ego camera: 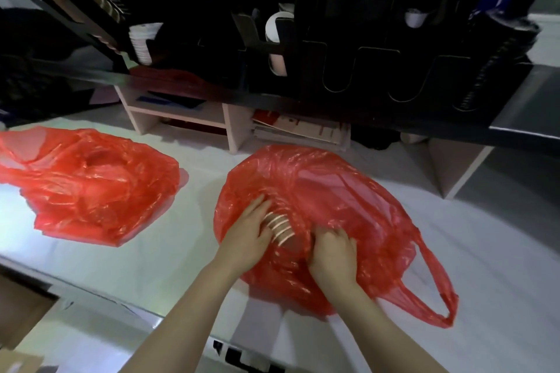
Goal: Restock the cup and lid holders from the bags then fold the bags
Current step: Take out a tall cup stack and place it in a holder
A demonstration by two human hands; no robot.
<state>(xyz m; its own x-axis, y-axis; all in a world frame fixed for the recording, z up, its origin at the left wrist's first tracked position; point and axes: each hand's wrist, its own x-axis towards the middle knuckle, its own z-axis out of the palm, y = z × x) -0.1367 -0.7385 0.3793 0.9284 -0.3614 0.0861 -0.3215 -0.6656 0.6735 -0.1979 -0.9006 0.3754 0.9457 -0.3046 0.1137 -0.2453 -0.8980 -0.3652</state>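
Observation:
A red plastic bag (342, 206) lies on the white counter in front of me, its handle loops trailing to the right. At its mouth shows a stack of paper cups (280, 225) with pale rims. My left hand (247, 235) rests against the left side of the stack, fingers reaching into the bag. My right hand (333, 254) grips the crumpled bag plastic just right of the cups. A second red bag (88, 179) lies crumpled at the left. The black cup and lid holder (333, 70) stands on the shelf behind, with some white cups in its slots.
A dark shelf edge (272, 106) runs across above the counter, with pale wooden cubbies (181, 118) holding papers beneath it. A brown cardboard box (21, 312) sits at the lower left, below the counter's front edge.

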